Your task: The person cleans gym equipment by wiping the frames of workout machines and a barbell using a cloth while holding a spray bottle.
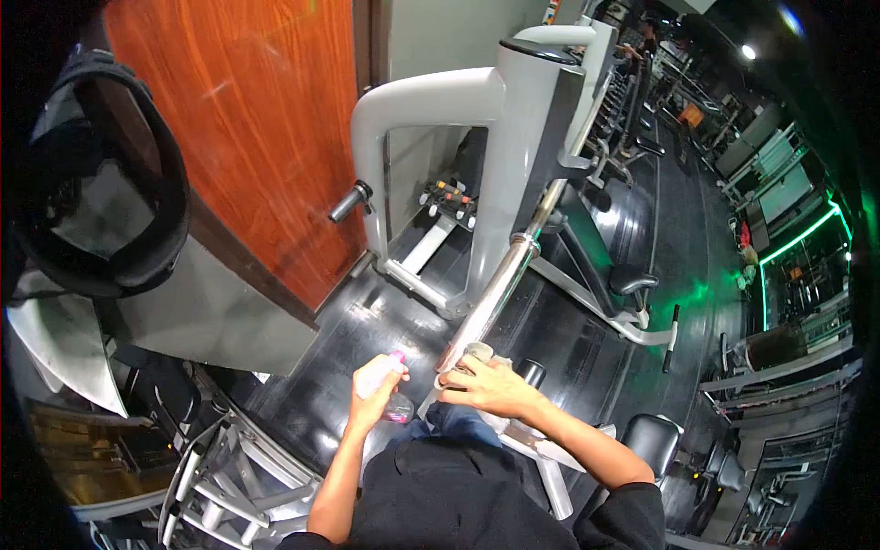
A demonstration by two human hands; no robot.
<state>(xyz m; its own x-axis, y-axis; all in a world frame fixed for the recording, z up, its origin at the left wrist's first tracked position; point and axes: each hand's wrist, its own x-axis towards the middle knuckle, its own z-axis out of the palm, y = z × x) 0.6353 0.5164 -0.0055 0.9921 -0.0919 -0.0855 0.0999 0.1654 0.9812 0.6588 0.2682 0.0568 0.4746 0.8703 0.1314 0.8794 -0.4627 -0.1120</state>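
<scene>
Left fingers [390, 383] hold a pink-topped bottle [399, 410]; right fingers [469, 381] hold a pale cloth [478, 351] at the silver bar's [489, 298] near end

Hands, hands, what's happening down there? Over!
Left hand gripping pink-topped bottle. Right hand at shiny bar's near end, with something pale, maybe cloth. Nothing visibly blocking either hand.

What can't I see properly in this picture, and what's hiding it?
All in the head view:
- Any writing on the bottle: too small to read, and the left hand covers part of it.
- What lies under the palm of the right hand, near the bar: that hand hides it.
- Most of the jeans: the shirt hides them.
</scene>
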